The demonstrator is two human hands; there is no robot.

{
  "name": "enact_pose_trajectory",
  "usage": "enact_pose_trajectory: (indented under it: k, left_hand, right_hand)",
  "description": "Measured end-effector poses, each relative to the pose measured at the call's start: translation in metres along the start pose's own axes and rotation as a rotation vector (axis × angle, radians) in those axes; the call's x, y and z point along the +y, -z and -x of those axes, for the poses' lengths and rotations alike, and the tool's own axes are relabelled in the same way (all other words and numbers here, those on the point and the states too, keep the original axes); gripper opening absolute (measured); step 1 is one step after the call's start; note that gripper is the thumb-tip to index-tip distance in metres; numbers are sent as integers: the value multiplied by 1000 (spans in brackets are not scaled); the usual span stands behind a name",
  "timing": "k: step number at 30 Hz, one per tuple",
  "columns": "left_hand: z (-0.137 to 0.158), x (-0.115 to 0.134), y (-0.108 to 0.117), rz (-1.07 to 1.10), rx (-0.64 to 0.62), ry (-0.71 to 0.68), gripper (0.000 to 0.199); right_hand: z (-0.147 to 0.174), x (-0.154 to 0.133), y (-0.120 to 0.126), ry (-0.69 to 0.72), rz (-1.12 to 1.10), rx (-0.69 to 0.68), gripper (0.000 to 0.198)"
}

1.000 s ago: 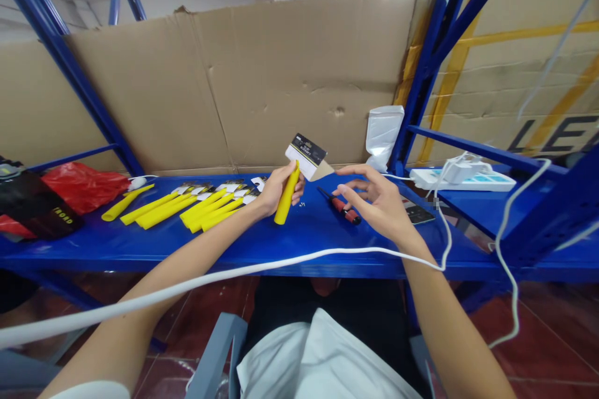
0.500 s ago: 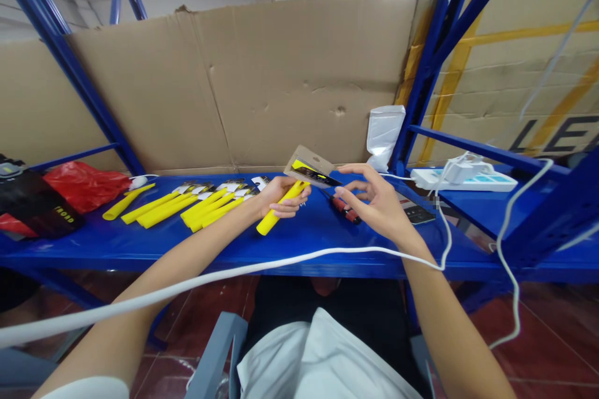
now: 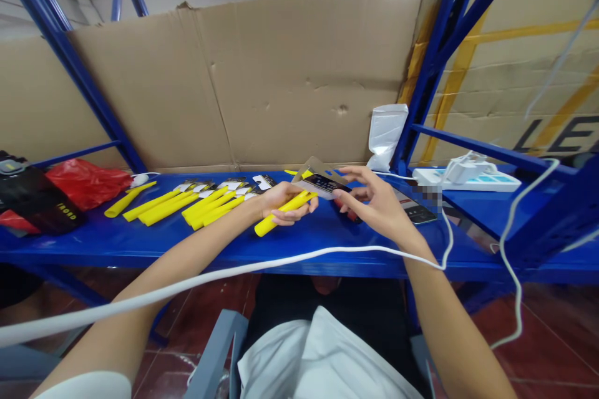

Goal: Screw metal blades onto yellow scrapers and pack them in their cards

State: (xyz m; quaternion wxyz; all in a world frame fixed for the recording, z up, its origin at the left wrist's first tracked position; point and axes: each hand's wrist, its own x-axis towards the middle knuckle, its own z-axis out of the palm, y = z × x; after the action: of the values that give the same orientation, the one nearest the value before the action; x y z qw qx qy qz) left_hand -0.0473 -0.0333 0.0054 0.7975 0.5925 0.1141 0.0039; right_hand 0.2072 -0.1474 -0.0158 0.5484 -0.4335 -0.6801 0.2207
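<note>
Yellow tube (image 3: 266,224) in one hand, card corner (image 3: 322,186) just begging to get bent

So the left hand (image 3: 285,202) has its fingers wrapped snugly around the tube, up in front of the body over the blue bench (image 3: 140,246). The tube's tilted, wide end down toward the lap. The right hand (image 3: 374,206) has thumb and index curved apart with a visible gap, right at the card's corner. Can't tell if the thumb actually touches it.

What could bite you: a clumsy pinch from that side might crease the card, since it looks like thin stock. Squeeze the tube too hard and it may dent or twist, if it's as soft as I reckon. The white cable (image 3: 281,255) across the front could snag a forearm too.

Materials: smooth matte yellow, flared like a skinny cone; card has a dark printed panel on a paler backing. The red-and-black tool (image 3: 353,218) is half hidden by the right hand.
</note>
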Motion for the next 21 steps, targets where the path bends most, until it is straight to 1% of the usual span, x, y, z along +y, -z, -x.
enact_pose_trajectory:
  k: [4,9,12,14,17,21]
  left_hand:
    - [-3,-1,2,7,20,42,37]
    - [-6,-1,6,38,105,-11,40]
    - [-6,-1,6,30,188,-57,36]
    - [-6,-1,3,-15,231,-77,34]
    - [-7,-3,-6,-121,295,-135,46]
    - [-8,-3,-18,-207,380,-262,52]
  right_hand:
    - [0,4,0,-25,-26,39,45]
    - [-1,3,1,-8,-16,125,38]
    - [-3,3,2,-16,-36,184,37]
    - [-3,4,3,-22,-48,196,37]
    - [-3,4,2,-16,-47,182,37]
    - [-1,0,2,2,-64,161,40]
